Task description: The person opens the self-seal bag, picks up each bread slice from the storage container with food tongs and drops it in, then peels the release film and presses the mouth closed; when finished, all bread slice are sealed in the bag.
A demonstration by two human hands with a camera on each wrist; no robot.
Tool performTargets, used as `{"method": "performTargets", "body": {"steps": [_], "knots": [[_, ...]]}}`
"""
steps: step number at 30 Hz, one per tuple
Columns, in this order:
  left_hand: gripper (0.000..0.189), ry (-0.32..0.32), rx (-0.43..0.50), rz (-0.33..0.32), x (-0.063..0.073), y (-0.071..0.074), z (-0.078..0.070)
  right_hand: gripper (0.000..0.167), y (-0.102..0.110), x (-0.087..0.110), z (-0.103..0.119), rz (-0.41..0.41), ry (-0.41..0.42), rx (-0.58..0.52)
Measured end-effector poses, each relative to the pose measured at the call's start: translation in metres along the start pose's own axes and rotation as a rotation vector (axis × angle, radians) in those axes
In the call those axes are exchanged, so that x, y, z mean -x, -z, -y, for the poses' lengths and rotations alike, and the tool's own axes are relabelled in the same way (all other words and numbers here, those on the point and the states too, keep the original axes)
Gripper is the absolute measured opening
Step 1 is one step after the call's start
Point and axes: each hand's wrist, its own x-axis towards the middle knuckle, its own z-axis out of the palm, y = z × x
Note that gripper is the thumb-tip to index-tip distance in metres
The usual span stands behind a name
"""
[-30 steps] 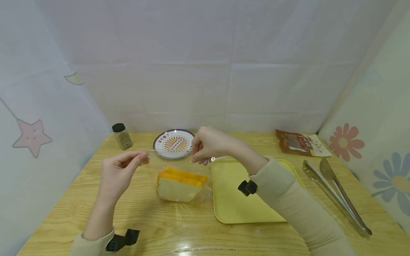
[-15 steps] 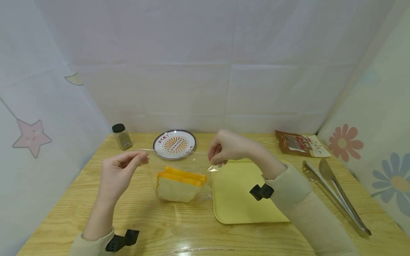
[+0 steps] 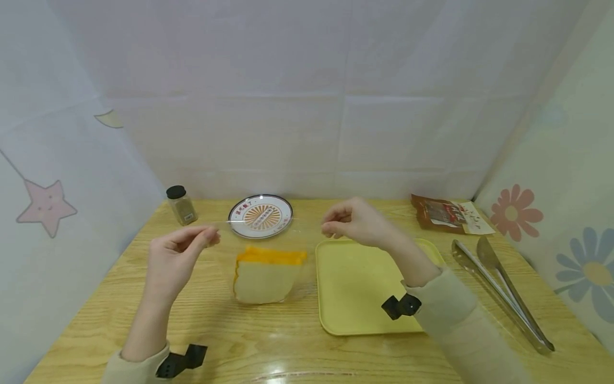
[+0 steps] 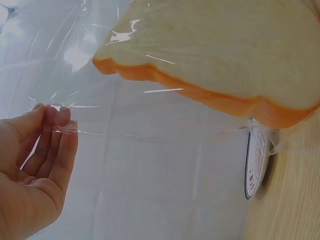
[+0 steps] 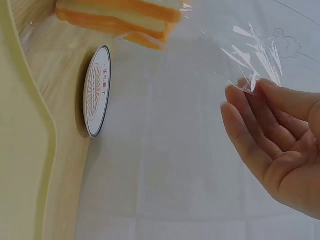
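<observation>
Slices of white bread (image 3: 266,282) with orange crust stand inside a clear plastic bag (image 5: 257,52) in front of me. At the bag's upper left, my left hand (image 3: 170,258) pinches the film between thumb and fingertips. My right hand (image 3: 360,224) pinches the opposite upper corner, above the tray's far left part. Between the two hands the bag's top edge runs nearly straight. The left wrist view shows one broad face of the bread (image 4: 215,47) through the film, and the right wrist view shows the crust edges of the slices (image 5: 125,17).
A yellow tray (image 3: 364,290) lies right of the bread. Behind are a round patterned plate (image 3: 261,216) and a black-lidded seasoning jar (image 3: 182,207). Metal tongs (image 3: 501,296) and a brown food packet (image 3: 448,215) lie at the right. White cloth walls (image 3: 268,133) surround the table.
My right hand has moved right, away from the left hand, drawing the bag's top edge wide. The bread has tipped more upright, its front face showing more. My left hand has hardly moved.
</observation>
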Motion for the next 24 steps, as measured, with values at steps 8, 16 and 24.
{"method": "performTargets", "body": {"steps": [8, 16, 24], "knots": [[0.014, 0.031, 0.255, -0.062, -0.001, -0.001, 0.002, 0.021, -0.016, 0.002, -0.011, -0.259, 0.018, -0.228], [0.009, 0.020, 0.477, -0.092, 0.000, -0.001, -0.005, 0.019, -0.021, 0.010, -0.013, -0.313, 0.117, -0.336], [0.012, 0.051, 0.562, -0.025, 0.006, 0.015, -0.021, 0.018, -0.022, 0.023, -0.001, -0.281, 0.174, -0.444]]}}
